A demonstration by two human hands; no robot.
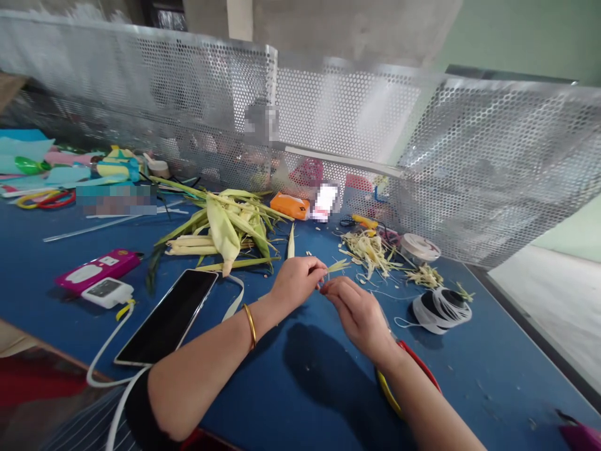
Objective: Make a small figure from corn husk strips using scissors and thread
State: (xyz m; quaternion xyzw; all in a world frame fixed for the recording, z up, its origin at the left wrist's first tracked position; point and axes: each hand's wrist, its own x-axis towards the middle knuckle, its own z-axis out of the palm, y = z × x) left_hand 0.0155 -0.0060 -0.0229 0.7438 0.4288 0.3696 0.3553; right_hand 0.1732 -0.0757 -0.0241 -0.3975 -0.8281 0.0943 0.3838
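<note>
My left hand [300,279], with a gold bangle at its wrist, pinches a small pale-green piece of corn husk [339,265] whose tips stick out to the right. Close beside it, my right hand [359,313] has its thumb and fingers pressed together, the fingertips nearly meeting those of the left. What the right fingers hold is too small to make out. Fine pale thread [392,294] lies on the table just beyond the right hand. Under the right forearm are scissors with red and yellow handles [420,363], partly hidden. A single husk leaf [291,241] lies behind the left hand.
Corn husks [225,228] are heaped at centre left, shredded husk [370,250] at the right. A wound cord bundle [441,310] sits near the right edge. A dark-screened phone [169,316] and white cable [96,363] lie left. Perforated metal sheet [342,106] stands behind the blue table [263,401].
</note>
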